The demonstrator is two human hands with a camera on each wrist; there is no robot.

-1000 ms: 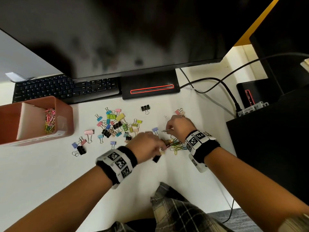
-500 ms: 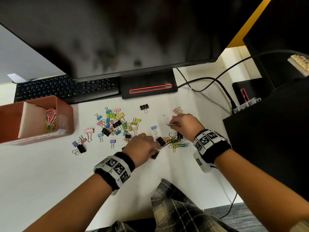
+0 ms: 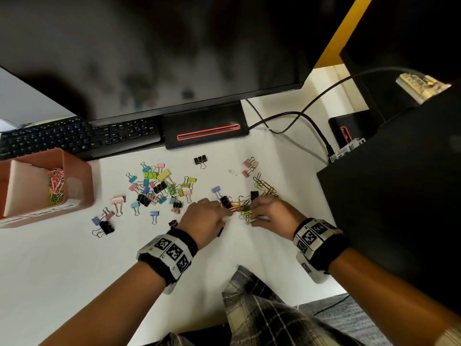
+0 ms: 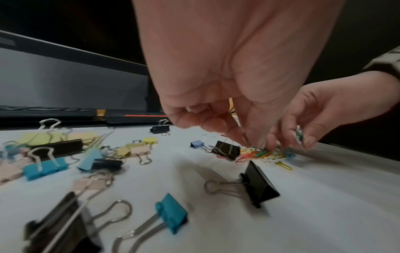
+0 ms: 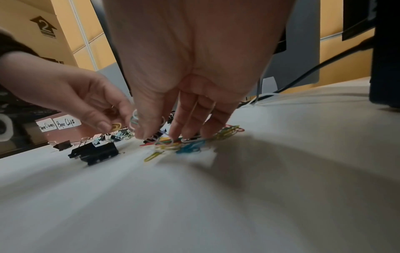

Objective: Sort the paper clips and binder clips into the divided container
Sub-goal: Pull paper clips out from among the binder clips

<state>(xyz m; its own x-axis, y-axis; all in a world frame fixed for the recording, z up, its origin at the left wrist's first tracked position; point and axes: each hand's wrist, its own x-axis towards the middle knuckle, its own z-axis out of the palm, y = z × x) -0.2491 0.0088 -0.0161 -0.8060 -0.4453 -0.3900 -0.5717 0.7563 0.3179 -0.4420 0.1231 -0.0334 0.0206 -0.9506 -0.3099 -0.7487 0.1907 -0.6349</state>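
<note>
A pile of coloured paper clips [image 3: 241,208] lies on the white desk between my two hands. My left hand [image 3: 225,214] reaches into it from the left and pinches a yellow paper clip [image 5: 116,127] between thumb and finger. My right hand [image 3: 252,214] presses its fingertips [image 5: 173,135] onto the pile and keeps a few pale paper clips [image 5: 134,120] under its thumb. Black binder clips [image 4: 227,150] touch the pile. Coloured binder clips [image 3: 162,186] are strewn to the left. The brown divided container [image 3: 79,176] at far left holds paper clips [image 3: 56,187] in one compartment.
A keyboard [image 3: 74,138] and a monitor base [image 3: 204,131] run along the back of the desk. Cables [image 3: 299,116] and a black box [image 3: 389,208] stand at the right. A lone black binder clip [image 3: 200,160] and pink ones [image 3: 248,167] lie behind the pile.
My right hand has come from behind the pile to its near right side, uncovering a row of paper clips. My left hand has stayed at the pile's left edge.
</note>
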